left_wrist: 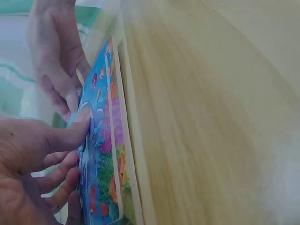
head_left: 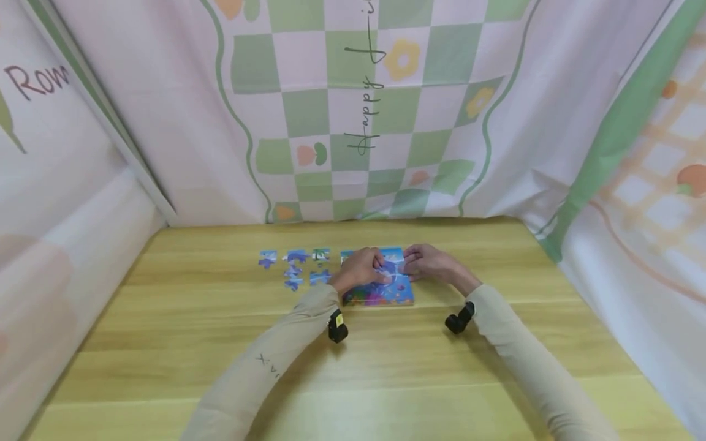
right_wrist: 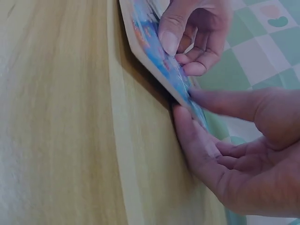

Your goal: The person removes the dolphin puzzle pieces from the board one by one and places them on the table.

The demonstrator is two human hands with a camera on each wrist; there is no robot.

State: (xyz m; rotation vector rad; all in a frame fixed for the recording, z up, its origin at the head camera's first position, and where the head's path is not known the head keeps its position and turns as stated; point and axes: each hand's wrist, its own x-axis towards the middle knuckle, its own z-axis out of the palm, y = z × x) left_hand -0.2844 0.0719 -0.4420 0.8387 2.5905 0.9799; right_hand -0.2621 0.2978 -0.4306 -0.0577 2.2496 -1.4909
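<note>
A jigsaw puzzle board [head_left: 380,296] with a colourful undersea picture lies on the wooden table. My left hand [head_left: 360,268] reaches over its left part, with thumb and fingertips pressing on the picture; in the left wrist view the thumb of that hand [left_wrist: 33,164] lies straight on the face. At the board's right edge, my right hand [head_left: 432,262] pinches the rim. The right wrist view shows the thumb of this hand [right_wrist: 243,145] on top of the puzzle board [right_wrist: 157,65] and the index finger against its side. Part of the picture is hidden under the left hand.
Several loose puzzle pieces [head_left: 294,257] lie left of the board on the table [head_left: 386,380]. A fabric curtain [head_left: 309,110] with green checks stands along the table's back edge, and more printed cloth [head_left: 72,184] hangs at both sides.
</note>
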